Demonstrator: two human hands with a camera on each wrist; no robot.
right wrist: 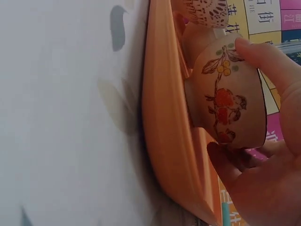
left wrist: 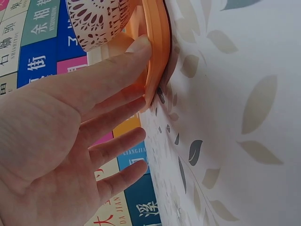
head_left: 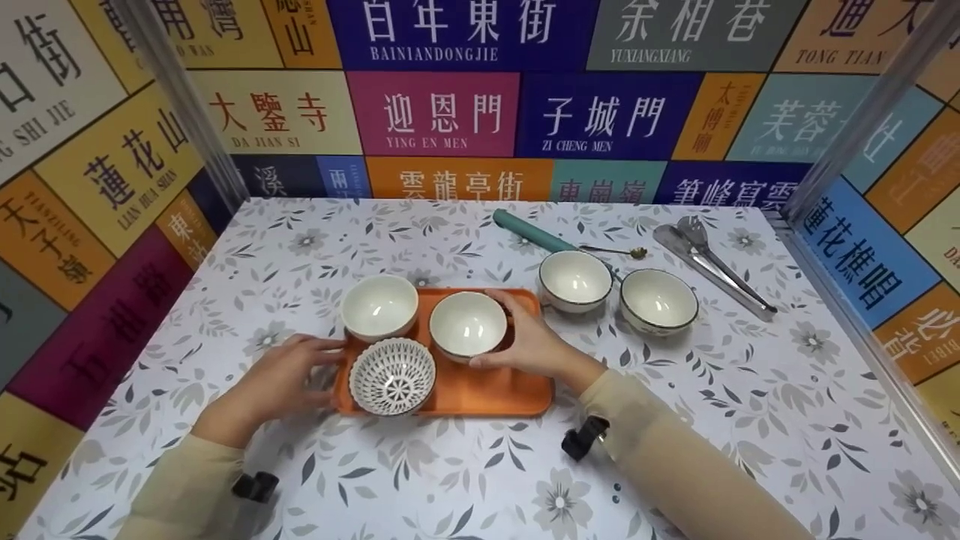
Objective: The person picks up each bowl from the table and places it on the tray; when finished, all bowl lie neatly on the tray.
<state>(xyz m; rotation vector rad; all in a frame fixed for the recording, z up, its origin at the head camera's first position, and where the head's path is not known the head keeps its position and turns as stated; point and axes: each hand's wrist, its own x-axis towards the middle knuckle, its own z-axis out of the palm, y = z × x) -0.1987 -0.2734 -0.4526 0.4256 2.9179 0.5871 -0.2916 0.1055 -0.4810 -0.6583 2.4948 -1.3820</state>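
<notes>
Lying loose, fingers relaxed and holding nothing, at the left edge of an orange tray (head_left: 487, 394), the left hand (head_left: 281, 379) is beside a lattice-patterned bowl (head_left: 392, 377). Farther in, the right hand (head_left: 541, 345) grips a cream bowl (head_left: 466, 324) over the tray between thumb and fingers. I'd keep that hold light and its foot level, clear of the white bowl (head_left: 379, 306); whether it rests fully down, I can't tell. The right wrist view shows a red-and-yellow branch painted outside; the head view shows its plain inside, plus two more bowls (head_left: 575, 279) and, farther, metal tongs (head_left: 711, 271).
</notes>
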